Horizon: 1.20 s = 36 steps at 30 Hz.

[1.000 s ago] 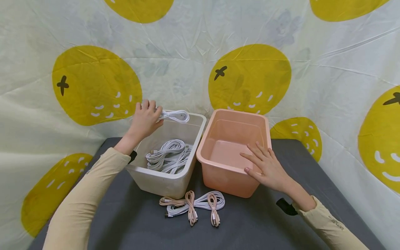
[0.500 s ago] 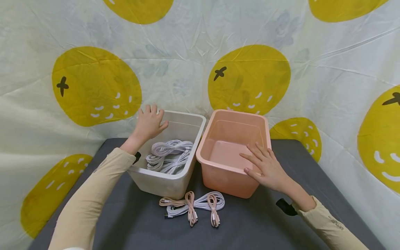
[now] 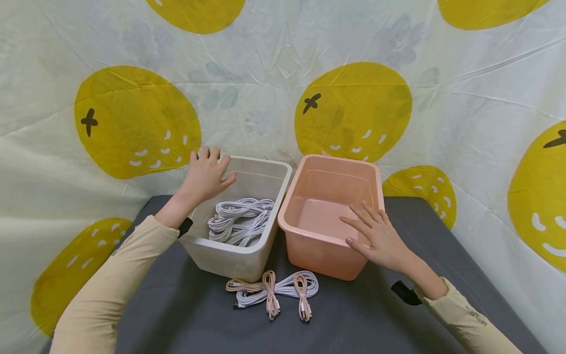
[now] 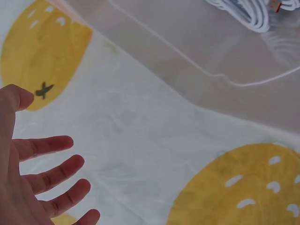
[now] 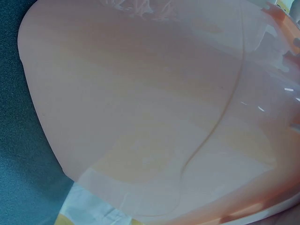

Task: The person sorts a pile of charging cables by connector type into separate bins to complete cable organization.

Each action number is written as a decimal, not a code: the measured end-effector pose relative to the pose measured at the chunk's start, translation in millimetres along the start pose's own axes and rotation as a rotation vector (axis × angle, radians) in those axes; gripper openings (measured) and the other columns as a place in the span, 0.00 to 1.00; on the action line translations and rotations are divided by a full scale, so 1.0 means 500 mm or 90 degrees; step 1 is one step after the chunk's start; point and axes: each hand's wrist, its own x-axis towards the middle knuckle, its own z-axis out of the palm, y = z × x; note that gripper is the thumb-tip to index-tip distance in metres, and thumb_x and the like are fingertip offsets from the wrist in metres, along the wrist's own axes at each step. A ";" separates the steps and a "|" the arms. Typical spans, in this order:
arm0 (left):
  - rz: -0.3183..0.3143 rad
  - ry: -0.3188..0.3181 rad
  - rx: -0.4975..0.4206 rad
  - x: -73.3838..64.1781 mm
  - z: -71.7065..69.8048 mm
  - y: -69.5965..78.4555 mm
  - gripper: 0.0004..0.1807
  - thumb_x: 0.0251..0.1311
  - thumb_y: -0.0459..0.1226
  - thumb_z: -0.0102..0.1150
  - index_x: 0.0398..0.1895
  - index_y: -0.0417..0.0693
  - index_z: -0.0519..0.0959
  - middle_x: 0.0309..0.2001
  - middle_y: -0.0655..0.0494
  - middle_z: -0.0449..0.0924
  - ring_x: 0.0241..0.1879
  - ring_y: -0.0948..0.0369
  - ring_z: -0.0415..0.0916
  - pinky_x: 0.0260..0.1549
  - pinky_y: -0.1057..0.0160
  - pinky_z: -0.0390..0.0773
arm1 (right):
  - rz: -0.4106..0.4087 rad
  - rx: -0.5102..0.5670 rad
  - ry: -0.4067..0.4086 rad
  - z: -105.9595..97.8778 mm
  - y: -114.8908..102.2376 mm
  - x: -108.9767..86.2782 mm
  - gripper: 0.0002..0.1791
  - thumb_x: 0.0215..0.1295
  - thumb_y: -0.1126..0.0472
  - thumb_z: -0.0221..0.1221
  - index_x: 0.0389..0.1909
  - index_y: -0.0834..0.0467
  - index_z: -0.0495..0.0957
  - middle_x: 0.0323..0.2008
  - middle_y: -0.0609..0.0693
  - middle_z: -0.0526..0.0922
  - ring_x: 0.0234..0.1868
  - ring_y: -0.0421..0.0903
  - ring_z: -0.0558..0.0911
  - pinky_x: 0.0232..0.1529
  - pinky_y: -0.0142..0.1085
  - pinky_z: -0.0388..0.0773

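Observation:
My left hand (image 3: pixel 205 174) hovers over the far left part of the white bin (image 3: pixel 234 248), fingers spread and nothing in them; the left wrist view shows the same hand (image 4: pixel 44 178). Several coiled white cables (image 3: pixel 240 221) lie in a pile inside this bin. My right hand (image 3: pixel 376 241) is at the near right corner of the pink bin (image 3: pixel 320 253), its fingers loosely spread over the opening. No cable is in it. Whether it touches the rim cannot be told. The right wrist view shows mostly pink bin wall (image 5: pixel 140 93).
In front of the bins, tied pink cables (image 3: pixel 302 297) lie across a coiled white cable (image 3: pixel 286 291) on the dark grey tabletop (image 3: pixel 353 324). Both bins stand side by side. A white cloth (image 3: pixel 256 113) with yellow fruit prints hangs close behind them.
A coiled white cable that my left hand held above the white bin was let go and lies on the pile. The emptied hand has drifted slightly left. My right hand stays put.

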 end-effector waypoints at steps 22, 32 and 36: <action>0.085 0.100 -0.061 -0.113 -0.093 0.083 0.15 0.51 0.47 0.51 0.31 0.44 0.74 0.33 0.47 0.72 0.35 0.49 0.67 0.32 0.50 0.67 | 0.003 0.000 -0.001 0.000 0.001 -0.002 0.28 0.57 0.47 0.54 0.59 0.48 0.66 0.66 0.58 0.58 0.70 0.56 0.46 0.58 0.64 0.43; 0.155 0.093 -0.104 -0.152 -0.097 0.142 0.15 0.50 0.47 0.50 0.33 0.46 0.76 0.33 0.50 0.71 0.34 0.52 0.66 0.32 0.54 0.67 | -0.008 -0.002 0.009 -0.001 0.001 0.001 0.28 0.57 0.47 0.54 0.59 0.49 0.66 0.65 0.58 0.58 0.70 0.56 0.47 0.58 0.64 0.43; 0.177 0.108 -0.126 -0.167 -0.088 0.163 0.19 0.58 0.48 0.37 0.33 0.47 0.76 0.34 0.50 0.73 0.34 0.52 0.67 0.32 0.54 0.67 | -0.010 -0.002 0.011 -0.002 0.001 0.003 0.28 0.57 0.47 0.54 0.59 0.49 0.66 0.65 0.59 0.59 0.70 0.57 0.47 0.58 0.64 0.43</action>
